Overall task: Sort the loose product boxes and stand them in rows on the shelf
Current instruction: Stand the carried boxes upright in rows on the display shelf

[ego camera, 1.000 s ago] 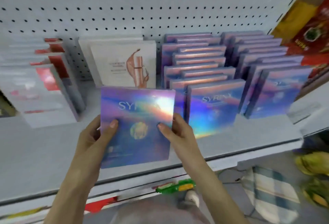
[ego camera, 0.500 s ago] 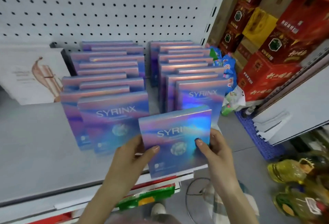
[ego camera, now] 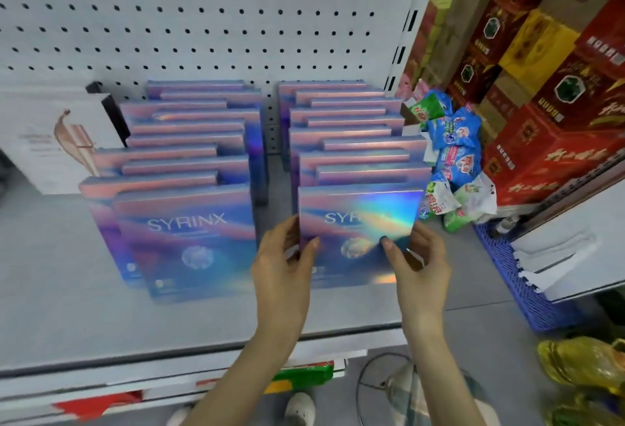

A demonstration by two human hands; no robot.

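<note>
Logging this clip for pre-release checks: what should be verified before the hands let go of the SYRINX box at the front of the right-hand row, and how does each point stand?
1. Grip: left hand pinches the left edge of the held box, right hand pinches its right edge: ok.
2. Place: it faces forward at the front of the right row: ok.
3. Bottom edge seated on the shelf: cannot tell.
4. Right row even: not ok, its boxes are staggered sideways.
5. Gap to the left row open: ok.
6. Snack packets clear of the right row's side: cannot tell.
</note>
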